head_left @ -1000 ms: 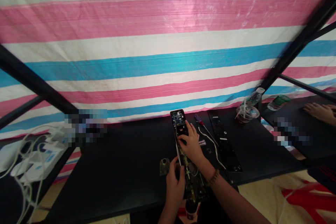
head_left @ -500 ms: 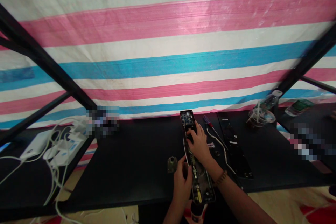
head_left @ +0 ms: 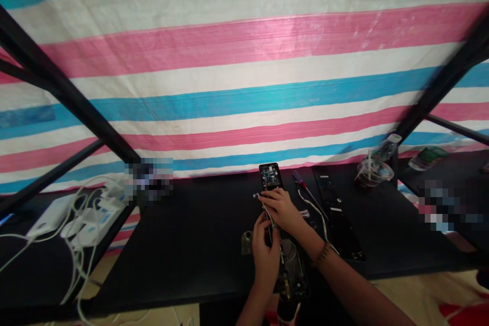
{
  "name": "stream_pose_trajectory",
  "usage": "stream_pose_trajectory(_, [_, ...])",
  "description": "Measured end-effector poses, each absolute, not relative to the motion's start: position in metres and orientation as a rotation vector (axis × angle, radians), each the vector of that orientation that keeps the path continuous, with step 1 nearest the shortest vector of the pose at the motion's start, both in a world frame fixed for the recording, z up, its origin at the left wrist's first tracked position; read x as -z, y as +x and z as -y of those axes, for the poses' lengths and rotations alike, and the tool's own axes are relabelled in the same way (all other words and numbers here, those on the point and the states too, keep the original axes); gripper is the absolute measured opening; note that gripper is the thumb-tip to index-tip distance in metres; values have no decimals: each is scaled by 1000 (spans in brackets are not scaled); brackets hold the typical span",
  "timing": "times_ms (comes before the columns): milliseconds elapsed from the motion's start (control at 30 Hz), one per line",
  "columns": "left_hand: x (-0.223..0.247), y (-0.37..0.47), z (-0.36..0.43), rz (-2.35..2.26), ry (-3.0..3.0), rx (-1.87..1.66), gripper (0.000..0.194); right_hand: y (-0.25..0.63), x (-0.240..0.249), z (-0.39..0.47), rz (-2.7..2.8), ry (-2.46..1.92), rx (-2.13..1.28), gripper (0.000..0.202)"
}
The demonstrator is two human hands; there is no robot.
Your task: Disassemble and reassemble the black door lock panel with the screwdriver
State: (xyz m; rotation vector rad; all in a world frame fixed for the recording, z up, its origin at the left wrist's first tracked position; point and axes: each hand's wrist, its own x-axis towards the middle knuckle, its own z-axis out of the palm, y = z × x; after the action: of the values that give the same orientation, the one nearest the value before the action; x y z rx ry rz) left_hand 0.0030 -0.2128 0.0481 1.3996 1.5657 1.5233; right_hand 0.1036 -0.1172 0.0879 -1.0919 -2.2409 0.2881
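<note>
A long, narrow black device housing lies opened in front of me, a circuit board at its far end and a brass-coloured part at its near end. My right hand pinches a thin white cable over the housing, the cable's small white connector sticking out left of the fingertips. Lower down, my left hand is at the housing's left edge, fingers and thumb curled around the same cable. Part of the housing is hidden under both hands.
A small greyish bracket lies left of the housing. To the right are a screwdriver, a white braided cord and a long black panel. Farther right stands a plastic cup. White cables and a power strip crowd the left.
My right hand has come away from the housing's inside and shifted slightly left, bringing out the cable's connector end. My left hand has moved up a little along the edge.
</note>
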Motion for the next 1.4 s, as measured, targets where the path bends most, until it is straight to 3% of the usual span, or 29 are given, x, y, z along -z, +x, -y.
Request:
stream_pose_trajectory(267, [-39, 8, 224, -1564, 1398, -1433, 24, 110, -91, 91, 2073, -1024, -369, 29])
stream_pose_trajectory(533, [-30, 16, 235, -1521, 1156, -1348, 56, 107, -98, 63, 2067, -1101, -394, 23])
stream_pose_trajectory(767, [-29, 13, 234, -1496, 1145, -1323, 55, 92, -110, 59, 2282, -1332, -178, 16])
stream_pose_trajectory(1400, [-31, 13, 236, -1433, 1099, -1365, 57, 83, -128, 59, 2567, -1446, -131, 15])
